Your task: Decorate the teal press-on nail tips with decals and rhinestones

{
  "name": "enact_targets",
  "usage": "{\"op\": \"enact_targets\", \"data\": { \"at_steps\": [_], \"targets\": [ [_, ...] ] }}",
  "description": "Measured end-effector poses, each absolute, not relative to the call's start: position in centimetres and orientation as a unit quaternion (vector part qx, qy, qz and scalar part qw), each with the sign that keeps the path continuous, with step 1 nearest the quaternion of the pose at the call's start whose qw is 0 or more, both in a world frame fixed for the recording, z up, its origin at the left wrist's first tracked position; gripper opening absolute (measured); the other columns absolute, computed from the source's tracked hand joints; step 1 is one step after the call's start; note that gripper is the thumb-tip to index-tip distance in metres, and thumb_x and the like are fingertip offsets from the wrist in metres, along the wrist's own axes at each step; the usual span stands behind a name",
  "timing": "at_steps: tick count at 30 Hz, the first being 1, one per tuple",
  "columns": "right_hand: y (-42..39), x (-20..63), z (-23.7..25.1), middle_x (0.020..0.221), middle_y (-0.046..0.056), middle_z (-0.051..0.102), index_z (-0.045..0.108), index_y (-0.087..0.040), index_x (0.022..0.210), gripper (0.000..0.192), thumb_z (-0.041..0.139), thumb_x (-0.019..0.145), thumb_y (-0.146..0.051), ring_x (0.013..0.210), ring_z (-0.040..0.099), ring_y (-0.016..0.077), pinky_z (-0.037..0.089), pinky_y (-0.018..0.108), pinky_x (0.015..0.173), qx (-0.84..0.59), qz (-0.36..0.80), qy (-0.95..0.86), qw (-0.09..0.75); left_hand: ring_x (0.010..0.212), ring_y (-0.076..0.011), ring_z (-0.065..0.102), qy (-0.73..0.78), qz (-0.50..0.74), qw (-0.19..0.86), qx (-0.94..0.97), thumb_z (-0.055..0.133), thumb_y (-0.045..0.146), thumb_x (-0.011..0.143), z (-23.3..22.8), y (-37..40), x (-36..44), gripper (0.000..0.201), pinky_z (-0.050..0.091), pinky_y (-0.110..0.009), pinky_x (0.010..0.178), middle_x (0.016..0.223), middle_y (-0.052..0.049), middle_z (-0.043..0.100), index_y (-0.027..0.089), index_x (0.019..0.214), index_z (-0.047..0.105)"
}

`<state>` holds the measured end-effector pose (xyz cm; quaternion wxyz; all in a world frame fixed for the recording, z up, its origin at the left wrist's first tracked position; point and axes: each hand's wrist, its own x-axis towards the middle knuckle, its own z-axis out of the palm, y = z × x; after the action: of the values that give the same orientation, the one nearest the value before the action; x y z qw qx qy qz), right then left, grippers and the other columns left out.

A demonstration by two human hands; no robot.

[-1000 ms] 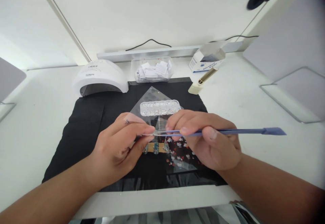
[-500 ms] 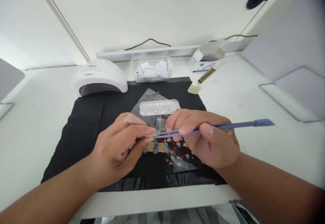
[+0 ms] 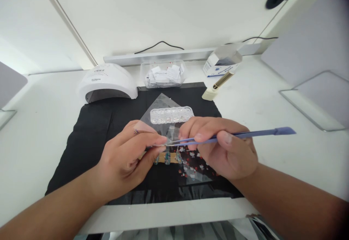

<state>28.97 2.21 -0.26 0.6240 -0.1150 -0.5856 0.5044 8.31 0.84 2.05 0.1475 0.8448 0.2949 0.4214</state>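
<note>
Left hand (image 3: 124,160) pinched on a small clear nail tip (image 3: 159,145), just left of the tool's point. Right hand (image 3: 223,149) clamped on a blue tool (image 3: 245,134), long axis running level, left to right (working end touching the tip). Below: nail stand (image 3: 167,157) on black mat (image 3: 89,131), white desk (image 3: 35,131); lamp (image 3: 107,82) behind.
</note>
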Motion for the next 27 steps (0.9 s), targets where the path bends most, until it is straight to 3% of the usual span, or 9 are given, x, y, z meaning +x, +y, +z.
{"op": "enact_targets", "data": {
  "at_steps": [5,20,27],
  "targets": [
    [2.22,29.01,-0.36,0.064,0.008,0.066,0.077,-0.014,0.091,0.031,0.047,0.093,-0.023,0.064,0.060,0.0208,0.049,0.039,0.061,-0.114,0.516,-0.579,0.621,0.080,-0.0141,0.059,0.290,0.418,0.143,0.849,0.064,0.002,0.083,2.02,0.83,8.23,0.021,0.054,-0.029,0.069,0.083,-0.005,0.062,0.013,0.101,0.063],
    [2.10,28.92,-0.51,0.063,0.006,0.064,0.076,-0.017,0.089,0.032,0.047,0.094,-0.028,0.067,0.061,0.0206,0.050,0.037,0.063,-0.116,0.532,-0.572,0.614,0.083,-0.0147,0.059,0.279,0.421,0.157,0.849,0.065,-0.001,0.080,2.05,0.89,8.06,0.021,0.054,-0.028,0.069,0.085,-0.007,0.061,0.009,0.099,0.064],
    [2.19,28.93,-0.46,0.066,0.008,0.064,0.077,-0.016,0.090,0.030,0.048,0.090,-0.024,0.065,0.061,0.0215,0.049,0.039,0.058,-0.112,0.522,-0.564,0.629,0.082,-0.0158,0.059,0.274,0.421,0.169,0.848,0.062,0.003,0.083,2.14,0.88,8.17,0.027,0.055,-0.031,0.067,0.084,-0.006,0.062,0.017,0.106,0.063]
  ]
}}
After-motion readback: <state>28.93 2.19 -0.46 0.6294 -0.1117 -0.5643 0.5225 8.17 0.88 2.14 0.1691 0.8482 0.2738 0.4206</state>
